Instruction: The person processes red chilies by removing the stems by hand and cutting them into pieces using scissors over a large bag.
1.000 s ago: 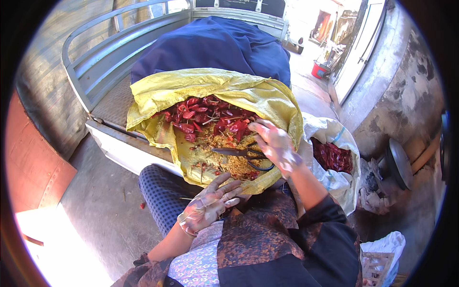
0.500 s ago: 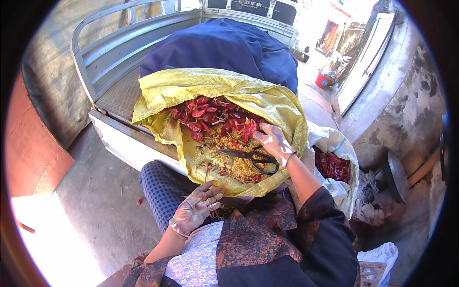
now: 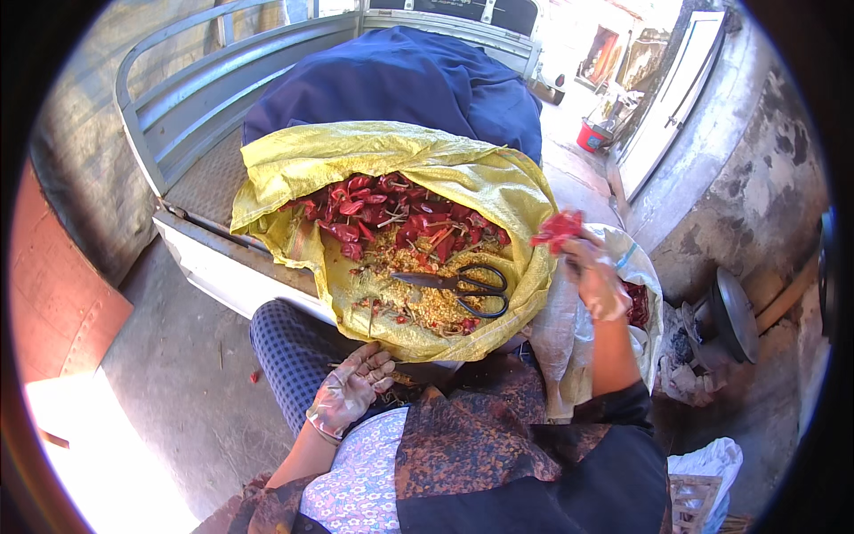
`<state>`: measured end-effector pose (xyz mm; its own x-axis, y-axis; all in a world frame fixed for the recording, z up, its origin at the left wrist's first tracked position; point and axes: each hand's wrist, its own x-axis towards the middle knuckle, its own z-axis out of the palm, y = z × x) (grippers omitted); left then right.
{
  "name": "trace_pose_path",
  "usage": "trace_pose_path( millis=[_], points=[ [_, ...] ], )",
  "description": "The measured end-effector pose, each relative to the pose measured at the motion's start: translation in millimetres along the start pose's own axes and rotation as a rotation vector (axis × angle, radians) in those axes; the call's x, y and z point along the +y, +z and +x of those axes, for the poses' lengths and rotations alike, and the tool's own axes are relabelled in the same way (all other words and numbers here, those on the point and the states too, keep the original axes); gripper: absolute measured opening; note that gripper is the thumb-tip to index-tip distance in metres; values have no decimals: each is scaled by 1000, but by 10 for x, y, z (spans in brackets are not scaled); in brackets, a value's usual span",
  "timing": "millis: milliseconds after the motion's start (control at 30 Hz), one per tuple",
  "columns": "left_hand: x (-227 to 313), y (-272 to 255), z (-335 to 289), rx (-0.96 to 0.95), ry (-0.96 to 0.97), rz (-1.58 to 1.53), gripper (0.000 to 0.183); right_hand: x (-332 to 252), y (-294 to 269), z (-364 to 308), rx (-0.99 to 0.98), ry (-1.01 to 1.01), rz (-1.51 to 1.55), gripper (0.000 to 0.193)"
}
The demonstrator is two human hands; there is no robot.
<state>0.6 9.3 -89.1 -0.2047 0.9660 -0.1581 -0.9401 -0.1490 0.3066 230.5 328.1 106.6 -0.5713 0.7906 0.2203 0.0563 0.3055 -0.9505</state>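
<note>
My right hand, in a thin, worn pale glove, is closed on dried red chili peppers, raised beside a white sack that has dark red chilies showing in its mouth. In front of me a yellow woven sack lies spread wide, with a heap of red chilies at its back and yellow seeds scattered nearer. Black-handled scissors rest on the seeds, held by neither hand. Just off the sack's near edge, my left hand is palm up, fingers loosely apart, with nothing in it.
Behind the yellow sack, a dark blue cloth covers a mound in a metal cart bed with side rails. A rust-coloured panel stands at left. To the right are a stained wall, a round metal lid and a red bucket.
My right hand has lifted chilies out of the yellow sack and moved right, over toward the white sack. My left hand stays low near the sack's edge.
</note>
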Motion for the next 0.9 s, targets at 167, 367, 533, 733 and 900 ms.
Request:
trace_pose_path(
  millis=[167,367,533,733,900],
  points=[
    [-36,35,18,-27,-28,-35,56,440,-1075,-75,452,-12,-1592,32],
    [-57,5,25,23,-23,26,68,45,271,-94,14,-595,-956,14],
    [39,-52,-68,-105,41,52,66,122,1368,227,-313,133,-491,33],
    [90,-160,7,-68,41,-19,64,492,1487,630,-310,342,131,41],
    [48,-26,-13,-117,-17,-20,63,571,1289,563,-412,-173,541,32]
  ],
)
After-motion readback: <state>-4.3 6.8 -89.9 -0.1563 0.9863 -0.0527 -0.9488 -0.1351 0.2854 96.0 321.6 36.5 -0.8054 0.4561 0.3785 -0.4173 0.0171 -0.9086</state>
